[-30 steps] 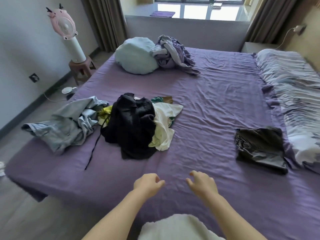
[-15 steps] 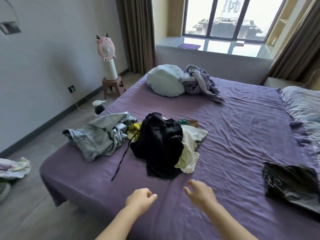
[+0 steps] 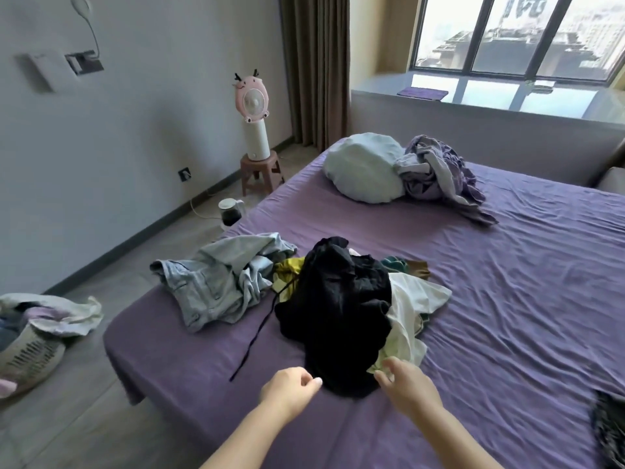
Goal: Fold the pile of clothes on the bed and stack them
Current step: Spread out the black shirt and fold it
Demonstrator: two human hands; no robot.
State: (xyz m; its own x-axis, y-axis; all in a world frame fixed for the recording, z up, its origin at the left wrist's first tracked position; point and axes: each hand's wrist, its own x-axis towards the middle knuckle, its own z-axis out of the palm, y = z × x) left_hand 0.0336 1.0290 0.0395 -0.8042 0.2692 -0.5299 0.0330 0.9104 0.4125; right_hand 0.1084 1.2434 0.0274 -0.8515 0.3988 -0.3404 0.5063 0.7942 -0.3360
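Your bed (image 3: 507, 316) runs from its near-left corner at 8 o'clock up toward the window wall at 1 o'clock; its left edge drops to bare floor, and the purple sheet to the right of the pile lies open and wrinkled. The pile of clothes (image 3: 338, 299) sits near that left edge at 12 o'clock from your hands: a black garment (image 3: 338, 309) on top, pale denim (image 3: 216, 282) at 10 o'clock reaching the bed's edge, a cream top (image 3: 412, 309) at 1 o'clock. Your left hand (image 3: 289, 392) hovers loosely curled, grasping nothing, just short of the black garment's near hem. Your right hand (image 3: 407, 385), fingers loosely bent, is at the cream top's lowest corner; you cannot tell whether it touches. A folded dark item (image 3: 608, 431) lies at 4 o'clock.
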